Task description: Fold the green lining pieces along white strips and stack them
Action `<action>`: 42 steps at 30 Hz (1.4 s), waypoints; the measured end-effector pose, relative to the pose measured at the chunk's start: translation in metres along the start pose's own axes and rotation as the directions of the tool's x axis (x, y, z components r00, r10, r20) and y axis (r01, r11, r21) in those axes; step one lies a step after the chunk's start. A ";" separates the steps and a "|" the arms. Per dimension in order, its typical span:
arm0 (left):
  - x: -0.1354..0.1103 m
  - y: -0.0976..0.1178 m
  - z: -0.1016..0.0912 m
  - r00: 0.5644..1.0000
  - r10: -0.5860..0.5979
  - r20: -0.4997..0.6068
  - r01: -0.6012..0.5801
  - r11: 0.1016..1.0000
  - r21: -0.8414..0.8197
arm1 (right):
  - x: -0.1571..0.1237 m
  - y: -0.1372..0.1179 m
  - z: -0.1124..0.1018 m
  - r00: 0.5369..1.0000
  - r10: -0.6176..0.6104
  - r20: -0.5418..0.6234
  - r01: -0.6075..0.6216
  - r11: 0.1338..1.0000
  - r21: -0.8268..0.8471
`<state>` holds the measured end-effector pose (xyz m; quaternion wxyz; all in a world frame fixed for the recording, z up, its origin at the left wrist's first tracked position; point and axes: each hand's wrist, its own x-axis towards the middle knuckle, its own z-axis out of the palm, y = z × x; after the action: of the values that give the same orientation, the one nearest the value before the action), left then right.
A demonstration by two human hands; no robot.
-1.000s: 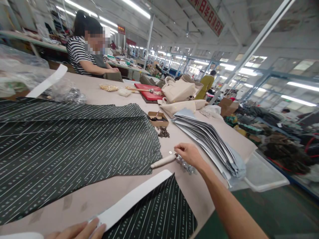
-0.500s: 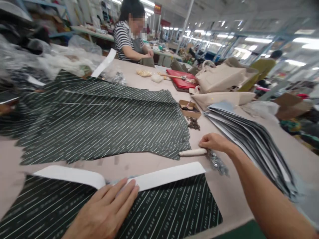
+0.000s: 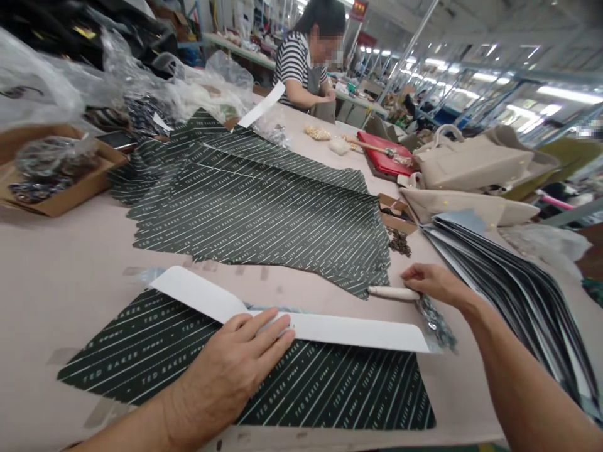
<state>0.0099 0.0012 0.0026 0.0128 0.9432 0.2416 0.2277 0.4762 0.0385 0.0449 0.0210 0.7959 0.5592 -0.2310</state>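
The left hand (image 3: 235, 364) lies palm down with its fingers stretched out side by side, pressing on a white strip (image 3: 358, 331); the strip runs along the far edge of a dark striped piece (image 3: 339, 389), which lies flat on the table (image 3: 61, 270) nearest the person, and its left part bows upward; the right hand (image 3: 438, 282) is at the right, its fingers bent and their tips drawn together, though I cannot tell whether they pinch anything; just under it are the end of a white rod (image 3: 393, 293) and a clear bag of small shiny parts (image 3: 436, 323); beyond the strip a larger spread of striped sheets (image 3: 264, 220) covers the middle of the table, its near right corner close to the rod's left end; farther right rests a fanned stack of dark and pale sheets (image 3: 513, 282); a small open box (image 3: 400, 224) stands behind a heap of brown parts (image 3: 399, 242); past the table's far side is a person in a striped shirt (image 3: 292, 63)
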 end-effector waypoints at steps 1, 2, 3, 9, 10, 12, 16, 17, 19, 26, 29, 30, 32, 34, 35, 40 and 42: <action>0.000 -0.001 0.000 1.000 0.002 -0.001 -0.002 1.000 -0.006 | 0.000 -0.001 0.000 1.000 -0.001 0.003 0.001 1.000 -0.005; 0.000 -0.001 0.000 1.000 0.000 0.000 0.000 1.000 -0.010 | -0.001 -0.002 0.000 1.000 -0.002 0.004 0.002 1.000 -0.012; 0.000 -0.001 0.000 1.000 0.000 0.001 0.000 1.000 -0.013 | -0.002 -0.003 0.000 1.000 -0.002 0.004 0.002 1.000 -0.022; 0.000 0.000 0.000 0.999 0.014 0.030 -0.014 1.000 -0.004 | -0.008 -0.012 -0.004 0.999 0.020 -0.037 -0.024 0.995 -0.095; -0.001 0.000 0.001 0.999 0.013 0.038 -0.013 1.000 -0.008 | -0.010 -0.015 -0.005 0.997 0.024 -0.071 -0.031 0.994 -0.101; -0.002 0.000 0.002 0.999 0.012 0.045 -0.011 1.000 -0.020 | -0.016 -0.025 -0.008 0.987 0.029 -0.158 -0.047 0.992 -0.116; -0.002 -0.001 0.004 0.999 -0.001 0.044 0.003 0.999 -0.047 | -0.046 -0.080 0.004 0.957 0.007 -0.292 0.026 0.993 0.111; -0.002 -0.001 0.005 0.999 -0.001 0.047 0.004 0.999 -0.052 | -0.056 -0.101 0.014 0.961 -0.026 -0.275 0.098 0.963 0.253; -0.002 0.000 0.004 0.998 -0.004 0.058 0.007 0.999 -0.054 | -0.077 -0.144 0.040 0.967 -0.182 -0.178 0.245 0.860 0.447; -0.001 0.001 0.000 0.992 0.012 0.125 -0.005 0.998 -0.062 | -0.107 -0.211 0.115 0.914 -0.404 0.031 0.305 0.738 0.602; -0.001 0.001 0.000 0.991 0.011 0.133 -0.002 0.998 -0.066 | -0.106 -0.210 0.119 0.918 -0.394 0.030 0.299 0.742 0.599; -0.001 0.001 0.000 0.992 0.009 0.123 -0.001 0.998 -0.062 | -0.106 -0.209 0.118 0.921 -0.390 0.018 0.304 0.746 0.592; -0.001 0.001 0.000 0.996 0.011 0.091 -0.006 0.999 -0.054 | -0.107 -0.210 0.118 0.925 -0.379 -0.013 0.320 0.759 0.567; -0.001 0.000 0.000 0.998 0.016 0.065 -0.013 0.999 -0.048 | -0.108 -0.212 0.118 0.928 -0.370 -0.038 0.330 0.771 0.546; -0.001 0.000 0.000 0.998 0.018 0.059 -0.016 0.999 -0.047 | -0.109 -0.213 0.118 0.929 -0.367 -0.042 0.331 0.774 0.540; -0.002 0.000 0.001 0.998 0.025 0.063 -0.023 0.999 -0.040 | -0.109 -0.214 0.117 0.928 -0.371 -0.041 0.336 0.784 0.521; -0.002 0.000 0.001 0.996 0.029 0.080 -0.027 0.999 -0.026 | -0.109 -0.213 0.115 0.926 -0.375 -0.037 0.342 0.795 0.501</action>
<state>0.0087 -0.0003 0.0007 0.0311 0.9547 0.2247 0.1925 0.2156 -0.0118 0.0327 -0.2110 0.6459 0.6198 -0.3926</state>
